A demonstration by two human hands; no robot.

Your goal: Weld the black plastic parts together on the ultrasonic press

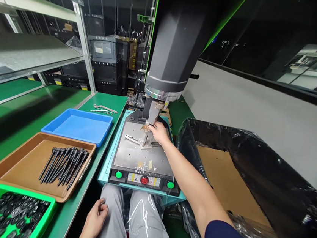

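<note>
Head view: right hand (161,133), thumb and fingers pinched nearly together, apparently on a small black part (150,125) atop the metal fixture (146,138), clock centre. Left hand (97,215), seven o'clock, loosely curled, seemingly empty. Machine head (170,51), twelve o'clock, above the pinching fingers. Risks: crushed fingertips, from any descent while reaching beneath; crooked seating, from a tilted part. Green buttons (118,174), five and seven o'clock. Black rods (63,163) in brown tray (25,159), eight o'clock. Label strip (134,177), six o'clock: too small to read. Crates (105,50), eleven o'clock: lettering illegible. Brands: none legible.

Three trays (81,124) line the workbench (106,100) left of the press (172,48), rods (63,164) in the middle tray (25,157), round parts (16,211) in the nearest; a bin (238,141) stands right
</note>
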